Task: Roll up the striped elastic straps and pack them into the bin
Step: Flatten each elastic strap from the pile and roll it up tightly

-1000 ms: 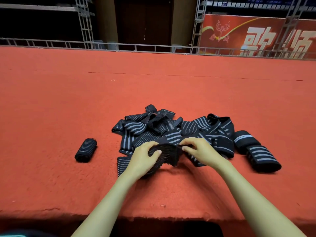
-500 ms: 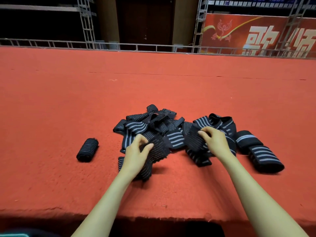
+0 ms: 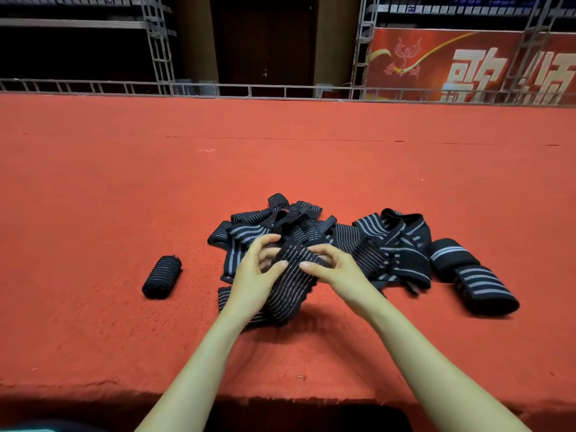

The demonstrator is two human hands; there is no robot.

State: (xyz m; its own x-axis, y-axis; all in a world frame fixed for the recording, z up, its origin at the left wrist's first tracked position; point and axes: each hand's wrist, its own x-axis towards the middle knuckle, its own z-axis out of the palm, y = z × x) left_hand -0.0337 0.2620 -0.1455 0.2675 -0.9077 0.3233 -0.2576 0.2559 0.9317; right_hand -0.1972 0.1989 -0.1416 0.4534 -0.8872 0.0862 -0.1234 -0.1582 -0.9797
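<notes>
Left hand and right hand both pinch one striped strap, fingers curled, near the carpet's front edge. Strap pile touches behind it. Rolled strap sits to the left. Banner reads "歌", rest cropped.

A black elastic strap with thin pale stripes is raised off the red carpet. The left hand and the right hand grip its upper part, and its lower end droops to the carpet toward the near edge. Right behind it lies a loose tangled heap of black grey-striped straps. A tightly rolled black striped strap lies on its side, apart to the left. A pair of wider black bands with broad grey stripes lies just beside the heap's right side.
</notes>
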